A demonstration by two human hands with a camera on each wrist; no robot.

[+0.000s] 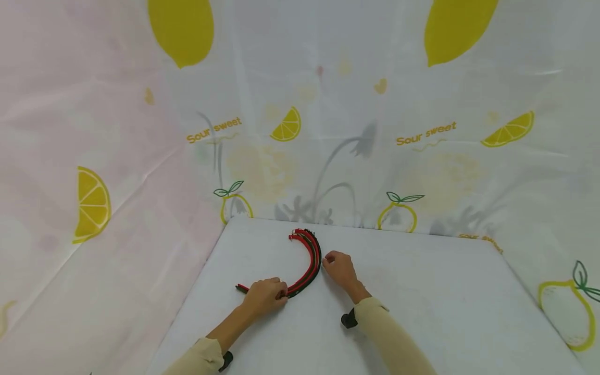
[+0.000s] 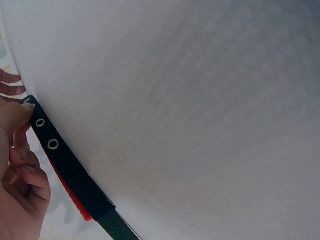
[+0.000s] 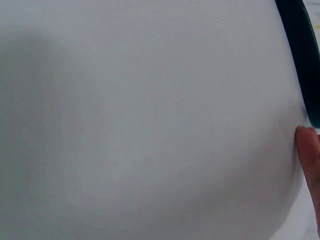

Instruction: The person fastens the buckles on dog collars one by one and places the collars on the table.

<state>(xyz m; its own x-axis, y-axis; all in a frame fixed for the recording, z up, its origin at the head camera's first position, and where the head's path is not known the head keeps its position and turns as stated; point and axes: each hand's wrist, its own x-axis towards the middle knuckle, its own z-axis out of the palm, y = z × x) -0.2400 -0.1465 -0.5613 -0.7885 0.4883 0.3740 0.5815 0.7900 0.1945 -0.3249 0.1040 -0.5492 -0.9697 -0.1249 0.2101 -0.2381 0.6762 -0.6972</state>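
Several collars (image 1: 312,269), red and dark green, lie bunched in a curve on the white table, with metal fittings at their far ends. My left hand (image 1: 264,297) grips the bunch near its left end. In the left wrist view its thumb presses on a dark green collar (image 2: 67,157) with metal eyelets and a red collar (image 2: 75,197) beneath. My right hand (image 1: 340,268) is beside the outer edge of the curve, fingers loosely bent. In the right wrist view a fingertip (image 3: 306,137) lies at the dark collar's edge; whether they touch is unclear.
The white tabletop (image 1: 422,302) extends far to the right of the hands. Behind and beside it hangs a pale curtain (image 1: 347,104) printed with lemons. A dark band (image 1: 349,319) shows at the right wrist, another (image 1: 226,360) at the left.
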